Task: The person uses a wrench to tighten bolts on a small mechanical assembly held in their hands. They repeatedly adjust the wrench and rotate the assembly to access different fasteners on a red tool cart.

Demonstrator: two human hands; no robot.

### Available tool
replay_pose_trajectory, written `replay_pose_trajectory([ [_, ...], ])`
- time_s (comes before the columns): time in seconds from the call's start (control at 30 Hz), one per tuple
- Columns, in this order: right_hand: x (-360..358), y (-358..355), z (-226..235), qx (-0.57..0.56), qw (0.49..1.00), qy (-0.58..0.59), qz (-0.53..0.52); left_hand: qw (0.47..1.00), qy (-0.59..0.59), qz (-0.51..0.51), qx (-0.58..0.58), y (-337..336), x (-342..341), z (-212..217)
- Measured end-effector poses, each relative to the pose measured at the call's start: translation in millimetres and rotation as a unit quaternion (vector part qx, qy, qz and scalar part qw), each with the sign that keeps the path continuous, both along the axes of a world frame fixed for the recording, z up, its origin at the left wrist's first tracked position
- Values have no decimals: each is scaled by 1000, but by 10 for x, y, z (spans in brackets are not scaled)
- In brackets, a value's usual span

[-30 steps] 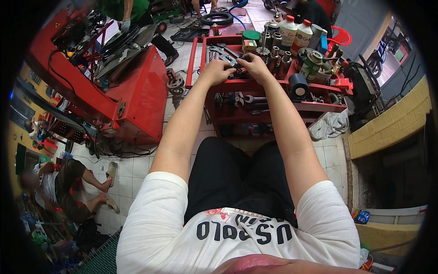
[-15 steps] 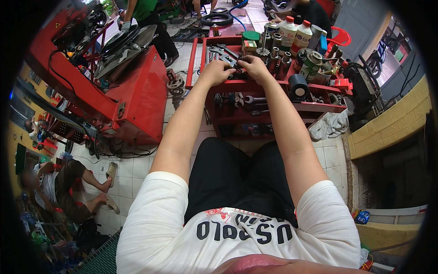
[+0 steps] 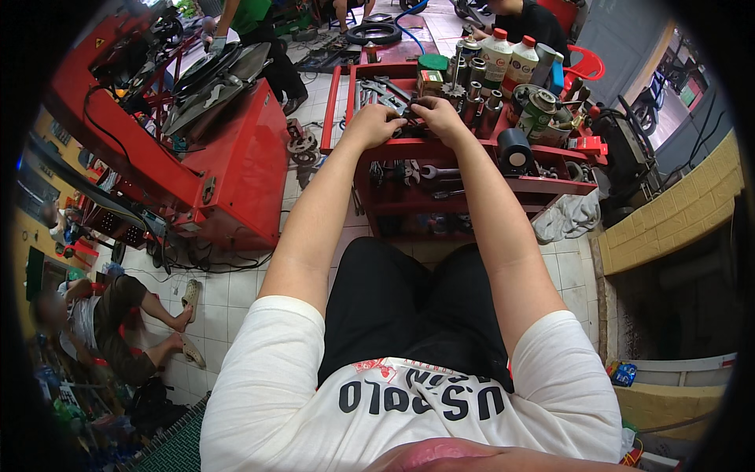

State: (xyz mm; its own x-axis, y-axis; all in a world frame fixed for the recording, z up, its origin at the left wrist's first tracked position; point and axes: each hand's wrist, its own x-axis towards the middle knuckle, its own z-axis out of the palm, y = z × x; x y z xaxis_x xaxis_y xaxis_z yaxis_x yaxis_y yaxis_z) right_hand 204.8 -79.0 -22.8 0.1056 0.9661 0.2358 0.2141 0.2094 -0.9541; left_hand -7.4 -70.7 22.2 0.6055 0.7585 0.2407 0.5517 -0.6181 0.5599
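Both my arms reach forward to the top tray of a red tool cart (image 3: 487, 143). My left hand (image 3: 373, 127) has its fingers curled together at the tray's near side, beside several metal wrenches (image 3: 385, 93). Close to it, my right hand (image 3: 440, 119) bends its fingers in a pinch over a small dark part too little to name. Whatever the left fingers hold is hidden. Right of my hands stand metal sockets (image 3: 472, 102) and a green-lidded container (image 3: 432, 63). An open-end wrench (image 3: 437, 171) lies on the shelf below.
White bottles with red caps (image 3: 497, 57), a spray can (image 3: 538, 110) and a dark cylinder (image 3: 514, 149) crowd the cart's right side. A red tyre machine (image 3: 236, 165) stands at left. One person sits low at left; others work beyond the cart. A yellow wall (image 3: 676, 204) runs along the right.
My hands stay in nearly the same place over the tray. Behind the cart, the person in black at far right has shifted slightly.
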Motion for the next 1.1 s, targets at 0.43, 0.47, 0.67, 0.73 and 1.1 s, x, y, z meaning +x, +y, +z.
replay_pose_trajectory([
  [0.43, -64, -6, 20, -4, 999, 30, 13, 1000, -6, 7, 0, 18, -30, -33],
  [0.47, -48, 4, 4, 1, 998, 54, 21, 1000, -5, 6, 0, 22, -18, -30],
  [0.67, -203, -153, 207, -91, 995, -37, -9, 1000, 0, 14, 2, 37, -103, -81],
  [0.73, -176, -166, 208, -71, 997, -38, -10, 1000, 0, 11, -2, 35, -81, -71],
  [1.1, -76, -22, 41, -30, 997, 36, 54, 1000, -15, 1, -5, 51, -59, -77],
])
